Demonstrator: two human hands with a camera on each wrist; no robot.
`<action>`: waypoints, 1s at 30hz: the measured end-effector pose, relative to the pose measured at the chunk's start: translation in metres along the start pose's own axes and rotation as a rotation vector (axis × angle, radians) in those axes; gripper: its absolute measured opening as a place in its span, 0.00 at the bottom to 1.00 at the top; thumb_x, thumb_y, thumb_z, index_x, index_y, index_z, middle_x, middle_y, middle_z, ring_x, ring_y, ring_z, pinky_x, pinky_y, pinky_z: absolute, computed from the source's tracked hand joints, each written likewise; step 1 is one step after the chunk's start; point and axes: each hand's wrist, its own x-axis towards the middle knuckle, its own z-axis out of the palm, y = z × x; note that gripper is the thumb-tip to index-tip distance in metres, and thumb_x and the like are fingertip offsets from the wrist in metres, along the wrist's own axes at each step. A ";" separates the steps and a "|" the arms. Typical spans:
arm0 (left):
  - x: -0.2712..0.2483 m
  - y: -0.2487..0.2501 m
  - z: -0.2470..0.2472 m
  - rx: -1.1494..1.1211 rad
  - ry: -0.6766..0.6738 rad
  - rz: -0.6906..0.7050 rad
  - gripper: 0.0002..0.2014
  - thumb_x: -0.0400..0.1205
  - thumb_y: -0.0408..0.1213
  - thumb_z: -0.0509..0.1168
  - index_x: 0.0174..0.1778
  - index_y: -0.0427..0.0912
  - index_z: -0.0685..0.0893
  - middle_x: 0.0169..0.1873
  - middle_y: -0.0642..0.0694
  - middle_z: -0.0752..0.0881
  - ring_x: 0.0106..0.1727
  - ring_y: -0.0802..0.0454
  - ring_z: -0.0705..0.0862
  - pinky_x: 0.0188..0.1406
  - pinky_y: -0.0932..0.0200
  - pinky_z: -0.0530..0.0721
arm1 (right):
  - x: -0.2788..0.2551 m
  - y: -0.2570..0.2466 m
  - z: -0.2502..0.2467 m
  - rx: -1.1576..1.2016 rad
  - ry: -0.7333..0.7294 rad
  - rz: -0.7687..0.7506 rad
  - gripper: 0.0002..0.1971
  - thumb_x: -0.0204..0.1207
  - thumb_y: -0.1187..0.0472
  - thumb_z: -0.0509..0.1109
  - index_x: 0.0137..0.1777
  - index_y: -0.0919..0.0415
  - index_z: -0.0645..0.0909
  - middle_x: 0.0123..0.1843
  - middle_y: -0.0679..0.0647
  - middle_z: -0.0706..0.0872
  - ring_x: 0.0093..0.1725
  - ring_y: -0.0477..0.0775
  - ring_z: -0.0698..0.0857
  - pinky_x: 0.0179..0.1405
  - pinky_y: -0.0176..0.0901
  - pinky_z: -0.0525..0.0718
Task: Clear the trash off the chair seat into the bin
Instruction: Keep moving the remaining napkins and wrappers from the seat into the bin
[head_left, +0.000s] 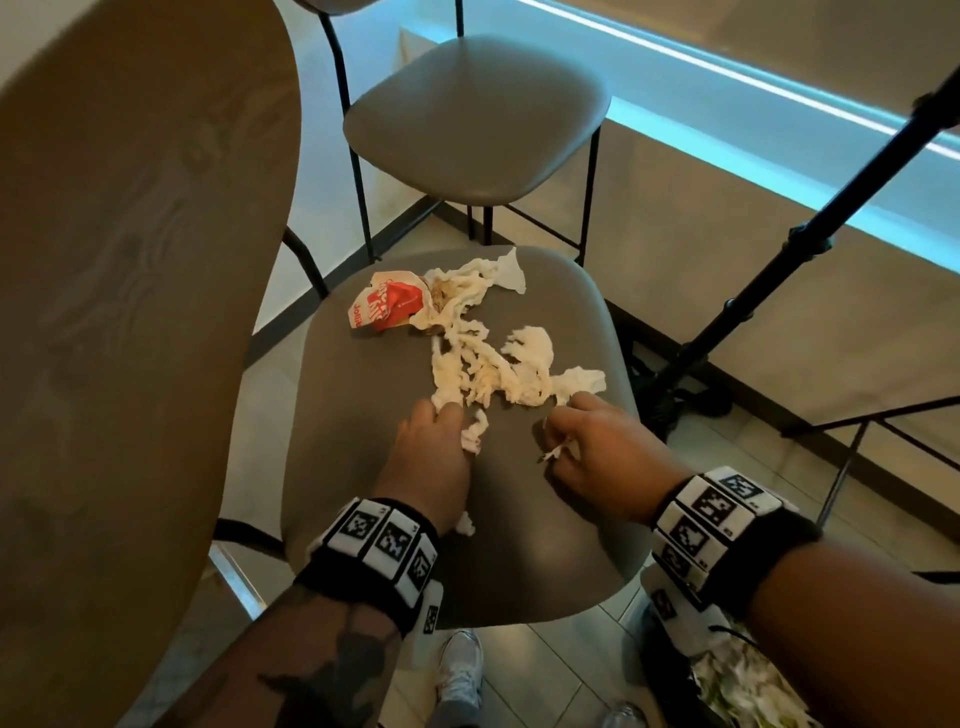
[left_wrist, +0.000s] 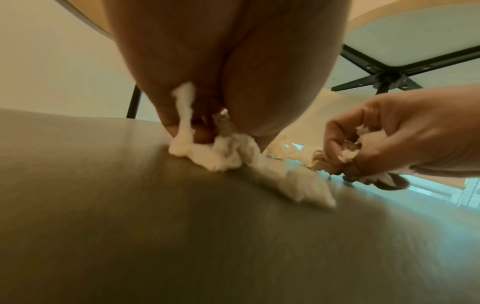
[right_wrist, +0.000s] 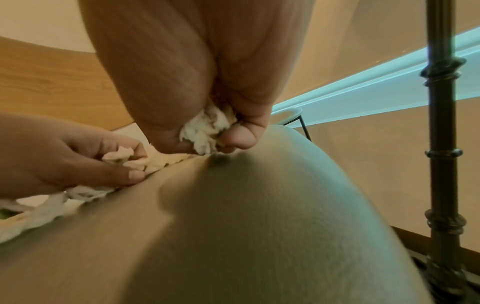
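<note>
Both hands are working on the seat (head_left: 545, 519), fingers pointing away from the person. The left hand (head_left: 434, 457) is curling its fingers (left_wrist: 168, 115) round the near end of the tissue (head_left: 488, 364), pinching a wad (left_wrist: 210, 154) against the seat; a loose strand (left_wrist: 184, 107) is lying up along the fingers. The right hand (head_left: 597, 447) is closing its fingers (right_wrist: 241, 135) on a crumpled clump (right_wrist: 205, 131), thumb and fingertips pressed together round it just above the seat.

The remainder of the tissue is trailing away beyond both sets of fingertips, spreading in twisted white shreds across the middle of the seat. The wrapper (head_left: 387, 306), red and white and crumpled, is lying past the far end of the tissue, beyond and slightly left of the left fingers, touching the shreds.

A small tissue scrap (head_left: 465, 525) is lying behind the left fingers, beside the wrist. A table (head_left: 130, 260) is standing left of the left hand, and a second chair (head_left: 478, 114) far beyond the fingertips.
</note>
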 end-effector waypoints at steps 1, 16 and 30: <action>0.000 0.000 -0.001 -0.033 -0.006 -0.015 0.11 0.87 0.34 0.60 0.64 0.48 0.76 0.61 0.47 0.76 0.60 0.49 0.77 0.54 0.55 0.80 | -0.001 -0.001 -0.002 0.024 0.000 -0.007 0.04 0.80 0.54 0.67 0.47 0.43 0.75 0.51 0.44 0.76 0.46 0.42 0.77 0.48 0.36 0.81; -0.030 0.012 -0.042 -0.133 0.083 -0.031 0.10 0.87 0.41 0.58 0.42 0.41 0.78 0.37 0.45 0.79 0.36 0.51 0.77 0.29 0.59 0.68 | 0.022 -0.002 -0.010 0.059 0.114 0.150 0.43 0.78 0.42 0.71 0.86 0.36 0.50 0.68 0.57 0.80 0.60 0.55 0.84 0.59 0.47 0.86; -0.020 -0.006 -0.020 0.079 0.104 -0.075 0.20 0.80 0.58 0.68 0.65 0.56 0.78 0.76 0.43 0.69 0.75 0.41 0.71 0.69 0.44 0.79 | 0.024 -0.008 0.006 -0.092 0.144 0.060 0.13 0.82 0.46 0.67 0.63 0.47 0.81 0.61 0.53 0.74 0.50 0.51 0.81 0.48 0.41 0.83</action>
